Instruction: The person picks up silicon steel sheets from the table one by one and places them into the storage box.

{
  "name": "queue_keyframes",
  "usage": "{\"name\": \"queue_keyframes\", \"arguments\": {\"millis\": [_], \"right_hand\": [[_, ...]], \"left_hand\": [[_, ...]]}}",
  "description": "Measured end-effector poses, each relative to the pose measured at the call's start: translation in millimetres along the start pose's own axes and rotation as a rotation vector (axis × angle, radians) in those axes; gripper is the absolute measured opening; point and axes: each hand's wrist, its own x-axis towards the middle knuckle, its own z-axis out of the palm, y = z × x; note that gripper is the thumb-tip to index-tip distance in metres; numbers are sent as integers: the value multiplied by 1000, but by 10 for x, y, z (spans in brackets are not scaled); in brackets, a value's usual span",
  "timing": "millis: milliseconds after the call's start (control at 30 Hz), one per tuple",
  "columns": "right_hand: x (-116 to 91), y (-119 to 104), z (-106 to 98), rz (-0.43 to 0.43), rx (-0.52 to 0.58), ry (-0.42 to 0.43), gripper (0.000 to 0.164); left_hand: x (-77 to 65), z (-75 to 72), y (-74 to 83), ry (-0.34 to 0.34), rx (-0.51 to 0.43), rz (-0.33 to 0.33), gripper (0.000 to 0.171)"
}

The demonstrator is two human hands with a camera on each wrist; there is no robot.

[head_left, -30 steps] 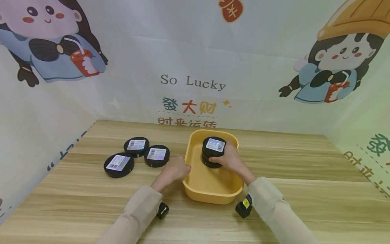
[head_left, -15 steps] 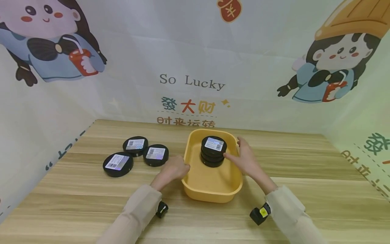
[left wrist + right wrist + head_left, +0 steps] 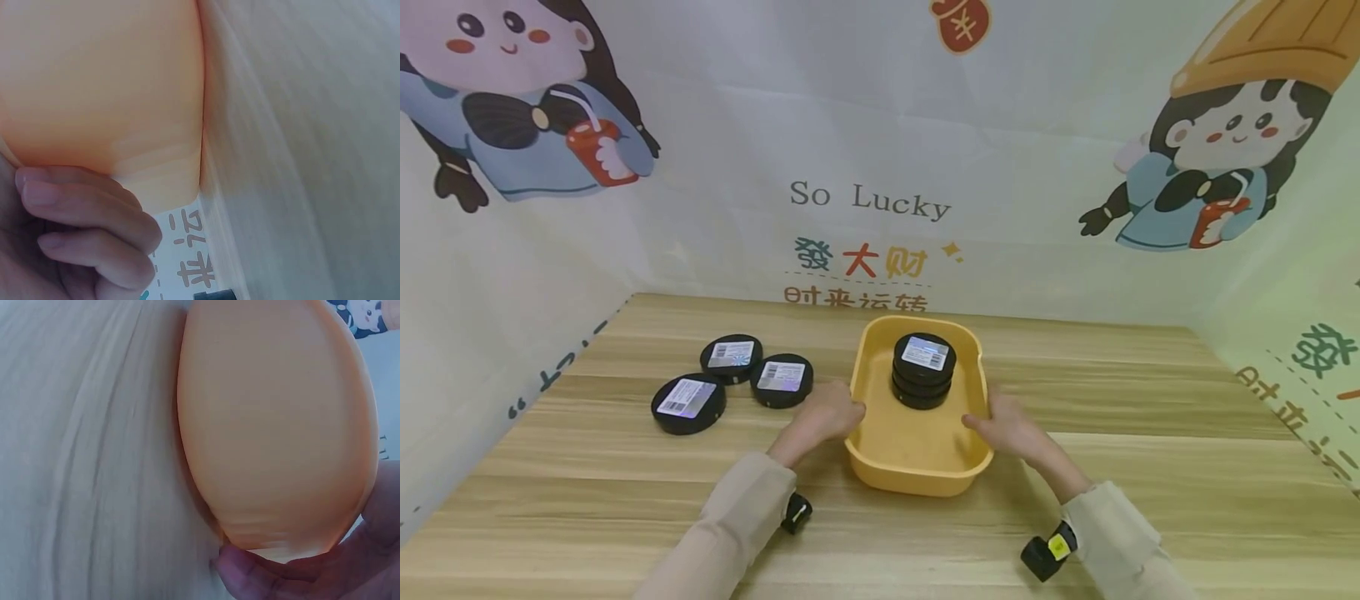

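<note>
The yellow plastic tub (image 3: 910, 454) stands between my two hands. Inside it, toward the far end, is a stack of flat round black cases (image 3: 923, 373), the top one bearing a white barcode label. My left hand (image 3: 827, 412) grips the tub's left rim; in the left wrist view its curled fingers (image 3: 94, 215) press against the outer wall. On the opposite side my right hand (image 3: 1011, 427) holds the right rim, thumb inside and fingers outside. The right wrist view shows that hand's fingers (image 3: 262, 575) against the tub's wall.
Left of the tub, 3 more black round cases lie on the wooden table: a near one (image 3: 688, 404), a far one (image 3: 732, 358) and one beside my left hand (image 3: 782, 381). A printed cloth (image 3: 872, 150) backs the table. Each wrist wears a small black camera.
My right hand has let go of the top case on the stack, drawn back to the right and come down to the tub's right rim. My left hand stays on the left rim.
</note>
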Motion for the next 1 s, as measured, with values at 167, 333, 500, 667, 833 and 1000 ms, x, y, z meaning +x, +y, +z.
{"name": "queue_keyframes", "arguments": {"millis": [167,333,500,667,833,1000], "right_hand": [[-12,18,38,28,100,-13,44],[-11,8,56,28,120,-3,41],[15,-3,71,12,138,14,41],[25,3,83,20,137,20,39],[10,17,93,19,143,22,40],[3,26,88,23,142,27,40]], "left_hand": [[-4,1,5,0,-2,4,20],[9,-4,7,0,10,-6,22],[6,-13,-5,10,-3,2,27],[-7,-30,-51,27,-53,60,38],[-6,-70,-167,6,-141,186,45],[-3,-169,-354,50,-163,307,40]]}}
